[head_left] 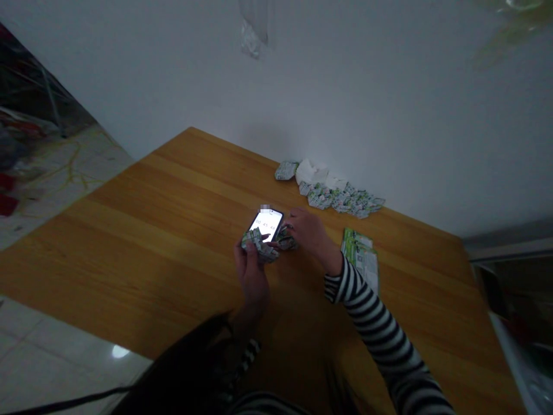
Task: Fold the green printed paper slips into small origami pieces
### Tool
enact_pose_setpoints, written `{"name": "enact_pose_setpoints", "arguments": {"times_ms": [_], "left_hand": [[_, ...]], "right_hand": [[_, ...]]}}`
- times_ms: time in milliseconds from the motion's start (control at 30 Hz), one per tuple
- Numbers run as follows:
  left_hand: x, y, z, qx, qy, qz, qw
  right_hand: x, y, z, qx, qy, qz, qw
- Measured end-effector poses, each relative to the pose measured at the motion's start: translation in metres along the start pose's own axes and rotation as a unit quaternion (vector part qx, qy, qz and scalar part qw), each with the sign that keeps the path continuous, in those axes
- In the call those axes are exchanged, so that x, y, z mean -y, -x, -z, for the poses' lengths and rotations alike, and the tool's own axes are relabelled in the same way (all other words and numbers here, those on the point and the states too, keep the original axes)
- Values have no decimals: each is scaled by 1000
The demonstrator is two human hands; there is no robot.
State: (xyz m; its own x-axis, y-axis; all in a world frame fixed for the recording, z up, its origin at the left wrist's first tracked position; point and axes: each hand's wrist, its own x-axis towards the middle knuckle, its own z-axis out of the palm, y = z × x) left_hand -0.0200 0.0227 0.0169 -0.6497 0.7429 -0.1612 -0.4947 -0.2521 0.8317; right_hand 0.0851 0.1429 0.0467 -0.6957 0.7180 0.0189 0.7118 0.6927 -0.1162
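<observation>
My left hand (252, 271) grips a folded piece of printed paper (260, 248), white and grey with green marks, thumb on top. Just behind it a phone (268, 222) with a bright screen shows timer-like digits; the paper covers its lower edge. My right hand (306, 230) is beside the phone's right edge, fingers bent together. Under those fingers is more crumpled printed paper (287, 239). Whether this joins the piece in my left hand, and what exactly the right fingertips pinch, is too dim to make out.
Along the wall lies a row of folded printed papers (341, 197), with white crumpled paper (309, 173) among them. A stack of flat green-and-white printed sheets (362, 256) is partly behind my right sleeve. The wooden table (129, 230) meets the wall (367, 104) at its far edge.
</observation>
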Motion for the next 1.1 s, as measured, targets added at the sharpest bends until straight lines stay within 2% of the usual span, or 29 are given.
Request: {"name": "enact_pose_setpoints", "arguments": {"times_ms": [167, 267, 333, 367, 467, 533, 600, 700, 800, 933, 1100], "left_hand": [[1, -1, 2, 3, 13, 0, 1000], [0, -1, 2, 7, 11, -1, 1000], [-1, -3, 2, -1, 10, -7, 1000], [-1, -3, 2, -7, 10, -11, 1000], [-1, -4, 3, -13, -1, -10, 1000], [3, -4, 4, 11, -17, -2, 1000], [7, -1, 5, 46, -46, 3, 998], [11, 5, 5, 76, -101, 0, 992], [11, 12, 2, 111, -141, -9, 984], [10, 19, 1, 173, -151, -3, 973], [13, 21, 4, 190, -154, 0, 970]], "right_hand": [[1, -16, -16, 7, 11, -10, 1000], [-6, -15, -14, -10, 7, -31, 999], [-14, -8, -6, -49, -13, -61, 997], [-18, -3, -1, -101, -53, -93, 989], [-27, 19, 17, -238, -205, -123, 942], [-27, 35, 25, -275, -291, -131, 907], [-21, 50, 27, -274, -369, -162, 873], [-7, 68, 20, -206, -489, -202, 823], [8, 80, 6, -157, -559, -230, 781], [19, 88, -6, -118, -581, -237, 769], [19, 93, -6, -114, -571, -237, 778]]}}
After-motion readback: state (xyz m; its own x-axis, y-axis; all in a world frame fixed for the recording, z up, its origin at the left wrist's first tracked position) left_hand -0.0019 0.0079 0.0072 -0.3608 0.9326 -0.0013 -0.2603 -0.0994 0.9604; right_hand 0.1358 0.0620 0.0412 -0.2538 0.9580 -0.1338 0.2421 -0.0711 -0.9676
